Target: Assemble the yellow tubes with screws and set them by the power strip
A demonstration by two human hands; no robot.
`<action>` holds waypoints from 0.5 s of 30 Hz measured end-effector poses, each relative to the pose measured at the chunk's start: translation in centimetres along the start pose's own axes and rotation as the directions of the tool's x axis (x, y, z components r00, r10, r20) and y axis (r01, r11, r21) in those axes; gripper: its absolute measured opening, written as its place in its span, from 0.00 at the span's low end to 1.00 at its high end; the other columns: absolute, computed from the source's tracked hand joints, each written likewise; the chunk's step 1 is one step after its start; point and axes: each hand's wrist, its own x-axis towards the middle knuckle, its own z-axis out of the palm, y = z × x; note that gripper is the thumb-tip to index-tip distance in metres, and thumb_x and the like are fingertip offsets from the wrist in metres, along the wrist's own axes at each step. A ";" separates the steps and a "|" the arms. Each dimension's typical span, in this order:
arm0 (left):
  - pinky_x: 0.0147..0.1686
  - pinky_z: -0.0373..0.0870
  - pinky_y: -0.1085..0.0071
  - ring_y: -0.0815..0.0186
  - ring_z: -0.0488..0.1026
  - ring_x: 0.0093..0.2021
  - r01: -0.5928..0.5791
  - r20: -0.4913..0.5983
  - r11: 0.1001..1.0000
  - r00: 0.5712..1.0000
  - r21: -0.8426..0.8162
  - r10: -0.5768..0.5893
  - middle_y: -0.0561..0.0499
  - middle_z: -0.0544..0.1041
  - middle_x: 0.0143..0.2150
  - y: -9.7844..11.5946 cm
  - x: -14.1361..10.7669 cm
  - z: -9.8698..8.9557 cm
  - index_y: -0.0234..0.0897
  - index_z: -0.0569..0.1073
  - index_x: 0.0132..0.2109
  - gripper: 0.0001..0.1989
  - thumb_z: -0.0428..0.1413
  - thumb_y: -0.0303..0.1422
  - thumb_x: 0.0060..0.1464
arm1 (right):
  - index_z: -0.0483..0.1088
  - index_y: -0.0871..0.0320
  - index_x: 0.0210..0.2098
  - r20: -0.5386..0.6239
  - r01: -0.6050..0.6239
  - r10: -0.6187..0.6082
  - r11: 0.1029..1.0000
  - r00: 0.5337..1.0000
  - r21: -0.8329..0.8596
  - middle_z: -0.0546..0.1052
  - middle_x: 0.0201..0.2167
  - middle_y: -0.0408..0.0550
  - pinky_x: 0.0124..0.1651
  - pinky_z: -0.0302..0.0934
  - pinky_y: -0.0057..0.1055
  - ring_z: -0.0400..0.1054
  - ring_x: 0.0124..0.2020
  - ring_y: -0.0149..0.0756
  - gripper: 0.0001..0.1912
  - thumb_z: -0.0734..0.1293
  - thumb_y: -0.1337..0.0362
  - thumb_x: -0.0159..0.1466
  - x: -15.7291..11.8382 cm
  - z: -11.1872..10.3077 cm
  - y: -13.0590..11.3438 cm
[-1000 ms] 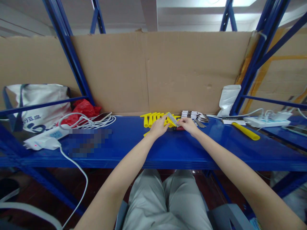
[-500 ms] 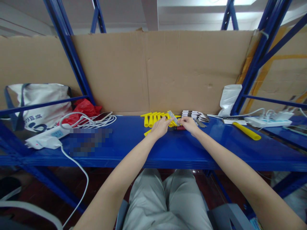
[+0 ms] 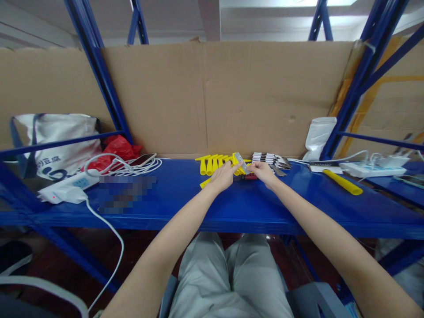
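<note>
Near the back of the blue shelf, my left hand (image 3: 224, 176) and my right hand (image 3: 263, 171) meet over a small tool with a clear and grey head (image 3: 241, 161). The fingers of both hands are closed on it, one hand at each side. Just behind my left hand lies a row of yellow handles (image 3: 209, 164). White packets with black marks (image 3: 263, 157) and grey metal blades (image 3: 281, 162) are beyond my right hand. A dark red item (image 3: 250, 176) lies under the hands, partly hidden.
A yellow tube (image 3: 342, 182) and a power strip (image 3: 372, 169) lie at the right. Another power strip (image 3: 77, 182), white cables (image 3: 145, 168), a red bag (image 3: 121, 149) and a cloth bag (image 3: 66, 137) are at the left. Cardboard (image 3: 165, 97) stands behind.
The held tool's head is tilted slightly differently between my fingers. Both hands stay nearly where they were; the whole view has shifted a little.
</note>
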 end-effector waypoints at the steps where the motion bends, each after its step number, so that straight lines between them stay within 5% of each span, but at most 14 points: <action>1: 0.42 0.66 0.65 0.59 0.69 0.45 -0.007 0.014 1.000 1.000 0.021 0.006 0.43 0.67 0.48 0.1 0.0 -0.2 0.50 0.54 0.65 0.26 0.40 0.29 0.62 | 0.63 0.59 0.17 0.005 -0.008 0.008 1.000 1.000 -0.005 0.68 0.18 0.40 0.32 0.54 0.27 0.58 0.23 0.27 0.09 0.66 0.61 0.48 0.0 0.0 0.0; 15: 0.43 0.66 0.67 0.61 0.69 0.45 -0.102 0.011 0.994 0.995 0.040 0.101 0.44 0.69 0.47 -0.1 -0.1 0.1 0.47 0.58 0.64 0.23 0.40 0.32 0.63 | 0.65 0.59 0.21 0.116 -0.083 0.087 0.996 0.989 -0.037 0.68 0.18 0.39 0.28 0.55 0.25 0.61 0.22 0.27 0.09 0.67 0.61 0.52 -0.5 0.0 -0.2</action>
